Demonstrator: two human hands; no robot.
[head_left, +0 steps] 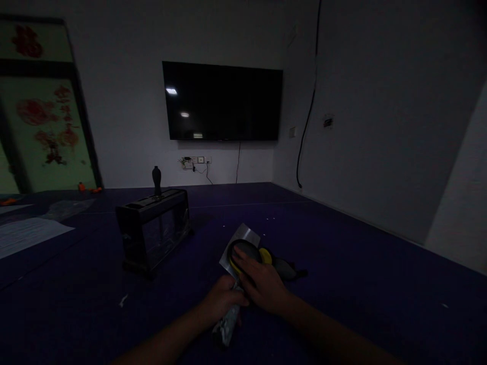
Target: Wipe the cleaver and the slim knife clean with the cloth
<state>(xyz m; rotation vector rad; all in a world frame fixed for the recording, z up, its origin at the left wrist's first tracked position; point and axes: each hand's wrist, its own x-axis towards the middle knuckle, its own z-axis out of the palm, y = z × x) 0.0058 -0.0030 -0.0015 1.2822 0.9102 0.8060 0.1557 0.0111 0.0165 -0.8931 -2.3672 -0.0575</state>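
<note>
The room is dim. My left hand (pixel 222 299) is closed round the lower end of a long silvery wrapped object (pixel 233 317) that lies on the dark blue floor mat (pixel 342 284). My right hand (pixel 262 286) rests, fingers curled, on a round dark object with a yellow rim (pixel 253 251). That object sits on the pale silvery sheet (pixel 243 238) at the wrapped thing's upper end. A small dark lump (pixel 287 269) lies just right of the yellow rim. What the round object is I cannot make out.
A dark glass-sided box (pixel 154 230) with a small dark vase (pixel 157 180) on top stands left of my hands. A black TV (pixel 222 101) hangs on the far wall. White sheets (pixel 26 233) lie at far left. The wall runs along the right.
</note>
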